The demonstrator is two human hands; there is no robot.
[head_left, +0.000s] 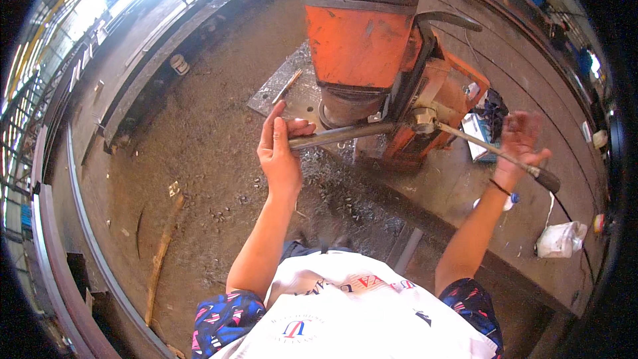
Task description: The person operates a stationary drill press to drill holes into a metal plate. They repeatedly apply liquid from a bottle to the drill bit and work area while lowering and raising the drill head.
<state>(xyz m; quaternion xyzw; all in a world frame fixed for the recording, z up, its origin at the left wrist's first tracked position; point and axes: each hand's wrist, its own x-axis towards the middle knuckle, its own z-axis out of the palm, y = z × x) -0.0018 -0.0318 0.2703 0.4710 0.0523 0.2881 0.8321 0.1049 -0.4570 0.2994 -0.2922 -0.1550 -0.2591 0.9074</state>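
Observation:
In front of me stands an orange and black drilling machine point(359, 46), its lower body over a metal plate point(269, 93) with holes. Bar levers spread from its hub point(424, 119). My left hand point(280, 149) is at the end of the left lever point(342, 135), which meets the palm. Its index finger points up and its other fingers stretch apart, not wrapped round the bar; the hand hides the lever's tip. My right hand point(520, 143) is open, slightly blurred, beside the right lever point(482, 143) near its black knob point(546, 180). Nothing shows in its palm.
Metal shavings point(325, 193) litter the floor below the machine. A long steel beam point(432, 216) crosses diagonally in front of me. A wooden stick point(163, 252) lies at left, a white cup point(179, 64) at far left. At right are a white container point(561, 239) and cables.

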